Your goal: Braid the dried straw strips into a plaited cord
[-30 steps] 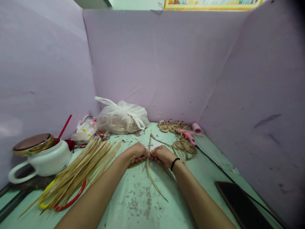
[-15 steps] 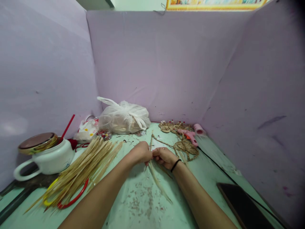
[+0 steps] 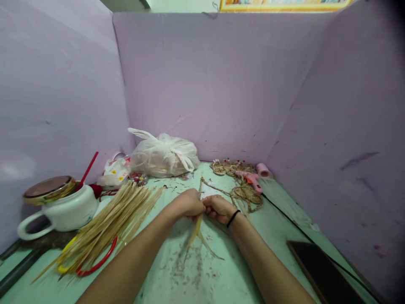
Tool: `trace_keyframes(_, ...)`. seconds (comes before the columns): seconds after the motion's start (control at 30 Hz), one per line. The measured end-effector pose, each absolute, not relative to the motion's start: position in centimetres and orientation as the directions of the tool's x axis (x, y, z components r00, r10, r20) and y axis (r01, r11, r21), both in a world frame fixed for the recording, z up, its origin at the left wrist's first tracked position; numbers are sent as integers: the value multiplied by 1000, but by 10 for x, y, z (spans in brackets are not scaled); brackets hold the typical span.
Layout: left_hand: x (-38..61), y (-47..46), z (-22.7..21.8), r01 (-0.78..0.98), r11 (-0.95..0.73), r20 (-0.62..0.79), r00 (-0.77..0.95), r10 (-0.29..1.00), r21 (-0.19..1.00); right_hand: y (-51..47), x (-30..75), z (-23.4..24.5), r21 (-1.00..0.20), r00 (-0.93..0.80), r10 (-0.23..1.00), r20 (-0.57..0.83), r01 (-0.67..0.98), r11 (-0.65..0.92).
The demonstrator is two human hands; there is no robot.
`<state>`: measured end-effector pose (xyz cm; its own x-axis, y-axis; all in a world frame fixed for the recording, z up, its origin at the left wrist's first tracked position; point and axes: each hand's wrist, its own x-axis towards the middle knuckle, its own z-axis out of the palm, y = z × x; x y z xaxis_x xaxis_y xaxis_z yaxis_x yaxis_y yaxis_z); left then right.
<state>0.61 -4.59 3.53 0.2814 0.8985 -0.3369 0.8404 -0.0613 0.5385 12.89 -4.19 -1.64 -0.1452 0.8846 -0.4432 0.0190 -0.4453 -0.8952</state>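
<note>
My left hand (image 3: 192,203) and my right hand (image 3: 219,208) meet at the middle of the table, fingertips touching. Both are closed on a braid of dried straw strands. Loose ends of the straw strands (image 3: 198,234) hang toward me below the fingers and split apart. Beyond my hands, the finished braided cord (image 3: 217,188) runs up to a bend, then right to a coil of braid (image 3: 247,197). A dark band circles my right wrist. The exact grip is hidden by my fingers.
At left, a straw bundle (image 3: 117,228) lies over red-and-yellow handled scissors (image 3: 101,264), beside a white pot (image 3: 71,209). A tied plastic bag (image 3: 164,156) sits at the back. Rightward are a pink glue gun (image 3: 249,179), its cord, a pink roll (image 3: 263,171) and a dark phone (image 3: 322,272).
The loose straw ends have shifted: some now swing to the left and fork below my hands. My left hand has moved slightly right, closer against my right fingers.
</note>
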Motion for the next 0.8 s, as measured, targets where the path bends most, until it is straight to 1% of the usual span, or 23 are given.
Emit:
trace_keyframes(0.1, -4, -33, 40, 727, 162, -372, 137, 918, 667, -43, 131, -13, -886, -189, 869, -457, 11, -464)
trace_keyframes(0.13, -5, -30, 39, 677, 233, -395, 92, 914, 698, -43, 131, -12, -885, -197, 867, -458, 6, -466)
trace_keyframes(0.17, -6, -27, 36, 624, 296, -438, 82, 895, 723, -43, 132, -12, -884, -206, 865, -457, 2, -467)
trace_keyframes(0.23, -3, -24, 26, 517, 411, -560, 167, 812, 751, -42, 133, -13, -885, -232, 862, -451, -11, -466)
trace_keyframes(0.3, -1, -22, 15, 425, 496, -635, 301, 711, 757, -42, 135, -15, -890, -267, 861, -433, -24, -456)
trace_keyframes(0.33, 0, -22, 11, 397, 520, -648, 347, 678, 756, -42, 135, -16, -895, -281, 862, -422, -19, -445)
trace_keyframes(0.4, 0, -22, 7, 408, 510, -646, 354, 677, 757, -41, 137, -18, -917, -288, 875, -390, 32, -398)
trace_keyframes(0.47, -1, -23, 7, 466, 464, -626, 293, 722, 753, -41, 137, -18, -938, -262, 903, -342, 152, -311)
trace_keyframes(0.53, 0, -25, 9, 552, 410, -600, 219, 769, 726, -41, 137, -18, -930, -216, 943, -252, 325, -174)
trace_keyframes(0.6, 3, -28, 11, 618, 362, -564, 162, 810, 698, -41, 135, -16, -853, -191, 973, -127, 522, -9)
trace_keyframes(0.67, 6, -31, 11, 656, 328, -526, 125, 841, 680, -43, 133, -13, -709, -204, 979, -18, 693, 131)
trace_keyframes(0.73, 8, -33, 11, 650, 341, -534, 119, 837, 679, -45, 131, -9, -560, -202, 979, 33, 807, 185)
trace_keyframes(0.8, 10, -33, 10, 633, 368, -557, 123, 821, 681, -49, 128, -4, -458, -160, 986, 42, 874, 161)
